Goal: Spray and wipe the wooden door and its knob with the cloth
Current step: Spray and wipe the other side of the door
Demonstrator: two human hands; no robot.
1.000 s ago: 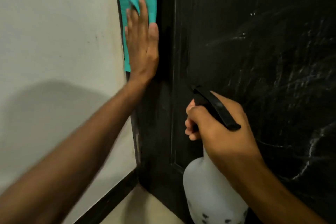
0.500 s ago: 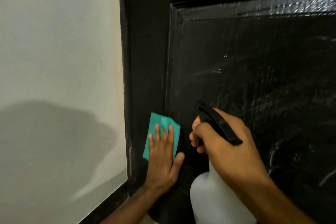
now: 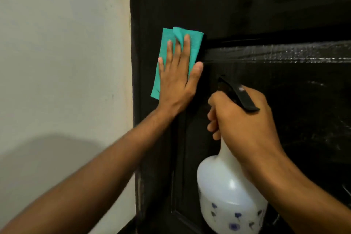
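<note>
Head view looks down both forearms at a dark wooden door (image 3: pixel 256 15), its left stile running beside a pale wall (image 3: pixel 62 43). The left hand (image 3: pixel 176 83) lies flat with straight, spread fingers, pressing a folded teal cloth (image 3: pixel 164 57) against the stile, level with the top rail of a recessed panel; the cloth's upper corner is doubled over above the fingertips. The right hand (image 3: pixel 245 119) is curled round the neck of a white bottle (image 3: pixel 228 192), its black trigger head (image 3: pixel 241 95) pointing up and left toward the door, fingers wrapped under the trigger. Glossy streaks and droplets shine along the rail and panel to the right, which suggests that area is wet with spray. The knob is not in view. The cloth looks thin, soft and limp (it will bunch or slide on a wet, painted surface), so a flat palm with spread fingers seems the right hold, keeping the fold pinned under the fingertips. The bottle is translucent plastic, probably light unless fairly full, and its smooth belly could be slippery if damp; the narrow neck under the trigger is the sensible place to hold it
</note>
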